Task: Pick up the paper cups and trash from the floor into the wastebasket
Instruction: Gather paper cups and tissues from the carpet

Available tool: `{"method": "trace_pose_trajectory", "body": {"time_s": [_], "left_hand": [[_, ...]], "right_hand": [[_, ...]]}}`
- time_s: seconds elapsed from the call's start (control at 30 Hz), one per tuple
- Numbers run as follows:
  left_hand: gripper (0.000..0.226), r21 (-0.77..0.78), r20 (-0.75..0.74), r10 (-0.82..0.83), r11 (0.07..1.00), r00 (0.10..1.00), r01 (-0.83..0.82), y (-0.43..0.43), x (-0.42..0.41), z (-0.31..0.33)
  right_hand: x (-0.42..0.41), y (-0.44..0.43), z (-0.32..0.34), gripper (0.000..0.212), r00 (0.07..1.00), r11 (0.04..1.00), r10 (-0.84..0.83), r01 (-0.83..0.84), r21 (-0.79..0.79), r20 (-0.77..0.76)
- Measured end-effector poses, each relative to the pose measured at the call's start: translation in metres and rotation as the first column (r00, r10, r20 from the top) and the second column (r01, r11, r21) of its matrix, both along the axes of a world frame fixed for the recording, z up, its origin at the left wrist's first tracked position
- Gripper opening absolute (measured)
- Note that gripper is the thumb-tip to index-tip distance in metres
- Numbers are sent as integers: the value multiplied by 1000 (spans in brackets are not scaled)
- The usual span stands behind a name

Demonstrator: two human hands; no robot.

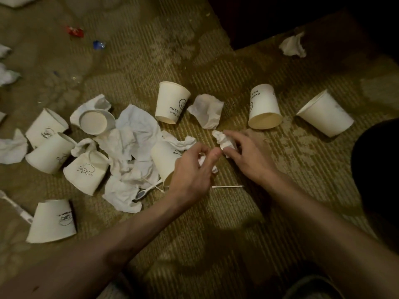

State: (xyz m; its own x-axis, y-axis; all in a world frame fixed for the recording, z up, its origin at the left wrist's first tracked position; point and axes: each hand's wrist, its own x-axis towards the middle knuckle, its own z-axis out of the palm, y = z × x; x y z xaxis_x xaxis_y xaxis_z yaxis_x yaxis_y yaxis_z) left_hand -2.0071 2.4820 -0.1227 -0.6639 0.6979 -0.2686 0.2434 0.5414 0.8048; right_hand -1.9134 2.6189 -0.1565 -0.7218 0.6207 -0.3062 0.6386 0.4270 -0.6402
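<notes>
On the carpet [216,212] lie nine paper cups [171,102], most tipped over, with crumpled tissues [136,130] piled among them. Left hand [192,169] is curled around a small white wad [203,161], and right hand [248,152] pinches another tissue ball [222,140]. Close by lie a cotton swab [227,186], a spoon [146,190], and two candy wrappers [74,31] far off.
</notes>
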Motion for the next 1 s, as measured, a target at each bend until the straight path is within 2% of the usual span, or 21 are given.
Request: {"method": "trace_pose_trajectory", "body": {"time_s": [0.07,0.13,0.23,0.3,0.37,0.43,0.53,0.63,0.7,0.73,0.8,0.9,1.0], "left_hand": [[17,10,7,-9,1000,1000,8,-1,-3,-2],[15,21,24,-22,1000,999,21,-3,-7,-3],[27,32,74,-13,999,997,11,-3,-10,-2],[36,42,95,-14,999,995,10,-1,-10,0],[42,104,201,-21,995,979,0,2,-6,4],[44,137,275,-53,990,960,16,9,-4,9],[35,244,403,-126,969,907,26,14,4,15],[29,249,315,-122,968,941,42,9,4,15],[32,175,270,-100,983,958,54,2,-1,9],[34,129,237,-106,989,966,77,-3,-3,5],[39,52,120,-143,989,982,137,-11,-4,-2],[49,14,-13,-167,986,986,167,-18,-1,-7],[59,-2,7,-142,990,990,142,-19,0,-8]], "right_hand": [[-1,3,-6,36,1000,998,25,-26,52,13],[1,4,-5,30,998,999,-34,35,12,-51],[6,3,4,25,979,959,-159,123,-257,-126],[10,2,16,18,963,894,-204,110,-433,-176],[13,0,29,13,946,844,-228,75,-531,-229],[12,-3,38,11,937,839,-231,55,-541,-263],[13,-8,46,12,950,898,-129,-9,-441,-283],[24,-8,51,8,958,848,-30,-126,-514,-284],[35,-8,47,9,972,827,-55,-85,-556,-230],[41,-8,42,9,982,867,-38,-59,-495,-184],[49,-12,31,13,993,958,113,-114,-264,-20],[53,-26,19,24,938,958,287,-283,-51,194],[52,-33,11,21,918,929,327,-356,103,224]]}}
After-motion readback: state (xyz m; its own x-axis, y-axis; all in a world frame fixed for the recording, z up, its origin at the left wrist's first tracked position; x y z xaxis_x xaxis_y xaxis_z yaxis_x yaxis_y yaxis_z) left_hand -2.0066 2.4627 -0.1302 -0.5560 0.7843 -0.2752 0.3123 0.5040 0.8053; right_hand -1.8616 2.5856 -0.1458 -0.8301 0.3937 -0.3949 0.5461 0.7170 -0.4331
